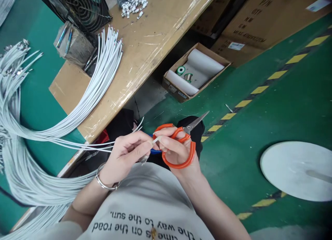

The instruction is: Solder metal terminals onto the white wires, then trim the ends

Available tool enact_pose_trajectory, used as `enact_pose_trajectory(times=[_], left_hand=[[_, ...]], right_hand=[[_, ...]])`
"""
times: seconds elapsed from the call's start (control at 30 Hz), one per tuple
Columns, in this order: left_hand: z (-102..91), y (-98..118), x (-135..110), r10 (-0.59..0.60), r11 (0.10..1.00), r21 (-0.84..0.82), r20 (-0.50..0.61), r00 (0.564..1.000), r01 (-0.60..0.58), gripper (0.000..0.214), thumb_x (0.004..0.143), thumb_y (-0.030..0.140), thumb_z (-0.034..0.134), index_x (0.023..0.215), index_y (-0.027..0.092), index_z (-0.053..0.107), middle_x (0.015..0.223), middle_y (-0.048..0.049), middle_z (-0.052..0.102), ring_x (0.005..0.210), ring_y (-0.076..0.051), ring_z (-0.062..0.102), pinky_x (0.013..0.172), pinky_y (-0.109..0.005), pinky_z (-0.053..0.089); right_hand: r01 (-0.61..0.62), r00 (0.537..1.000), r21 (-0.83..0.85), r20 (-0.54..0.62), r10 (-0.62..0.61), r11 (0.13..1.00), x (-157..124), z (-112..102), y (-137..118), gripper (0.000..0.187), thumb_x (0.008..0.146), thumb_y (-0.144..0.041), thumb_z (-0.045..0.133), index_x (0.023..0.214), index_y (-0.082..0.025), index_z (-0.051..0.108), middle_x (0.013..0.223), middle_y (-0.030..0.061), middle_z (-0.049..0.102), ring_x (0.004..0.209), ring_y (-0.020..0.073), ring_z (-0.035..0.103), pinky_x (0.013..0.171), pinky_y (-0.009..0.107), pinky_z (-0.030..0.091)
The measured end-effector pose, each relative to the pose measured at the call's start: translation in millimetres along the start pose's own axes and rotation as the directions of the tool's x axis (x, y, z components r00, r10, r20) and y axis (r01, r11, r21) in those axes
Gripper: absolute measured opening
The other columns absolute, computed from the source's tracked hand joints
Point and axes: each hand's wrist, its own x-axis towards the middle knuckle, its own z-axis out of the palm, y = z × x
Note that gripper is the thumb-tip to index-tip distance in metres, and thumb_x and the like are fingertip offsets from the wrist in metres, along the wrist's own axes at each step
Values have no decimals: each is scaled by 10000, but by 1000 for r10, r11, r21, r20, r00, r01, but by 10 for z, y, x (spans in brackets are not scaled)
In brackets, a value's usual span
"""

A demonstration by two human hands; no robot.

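Pinching small white piece (pixel 156 140) between left hand (pixel 133 150) and right hand (pixel 177 146), near white cables (pixel 95 91); carrying scissors (pixel 187 130) looped over right hand, pointing blades (pixel 198 122) away, presumably freeing fingertips (pixel 164 142).

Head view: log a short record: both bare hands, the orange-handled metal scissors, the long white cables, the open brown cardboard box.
Left hand: fingertips pinch a thin whitish strip
Right hand: holds the scissors, fingertips at the same strip
Scissors: blades point away from the body
White cables: bundle curves over the brown tabletop
Cardboard box: holds two spools
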Motion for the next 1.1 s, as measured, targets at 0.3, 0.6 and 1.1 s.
enact_pose_trajectory(times=[0.3,0.6,1.1], left_hand=[[45,-69,-45,144,981,144,-73,987,-132,129,973,254,736,876,169,746,645,30,598,552,-68,507,537,-185,439],[107,-68,-9,392,834,450,-77,917,-319,91,938,156,740,846,158,737,680,9,698,540,-68,575,517,-163,475],[101,-49,-53,156,932,334,-17,988,-142,179,1007,226,674,836,171,679,688,10,639,594,-92,564,580,-210,474]], right_hand=[[192,956,-112,-205,-212,975,-1,-203,-168,194,804,-374,846,710,-245,737,583,-50,471,546,92,431,552,242,438],[245,957,-428,-34,-287,870,-199,-134,-61,192,732,-139,899,805,-313,859,661,-25,722,605,137,604,591,285,512],[440,815,-306,-259,-519,844,-21,-284,-221,231,786,-261,832,601,-263,694,565,-43,563,586,145,536,589,309,446]])
